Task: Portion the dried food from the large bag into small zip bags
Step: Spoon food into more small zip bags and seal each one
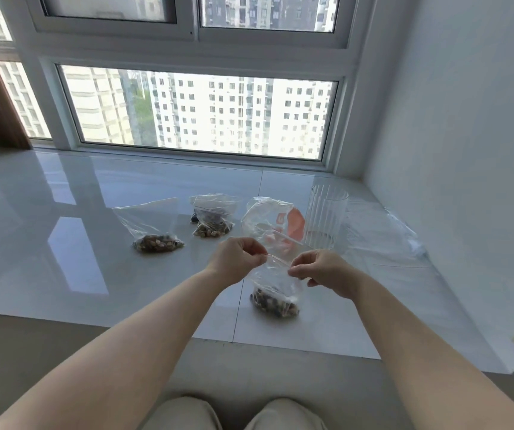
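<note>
Between 2 hands [276, 265], zip bag [276, 293]

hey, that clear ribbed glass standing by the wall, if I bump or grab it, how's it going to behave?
The ribbed glass stands upright, tall and narrow, and looks empty, so a sideways bump would probably tip it. On the glossy sill it may also slide or roll. It looks like thin glass, likely fragile; the ridges should help your grip.

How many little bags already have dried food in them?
3, perhaps 4. One is held at its top by both hands. One lies far left. One lies in the middle, seemingly with another tucked behind it.
</note>
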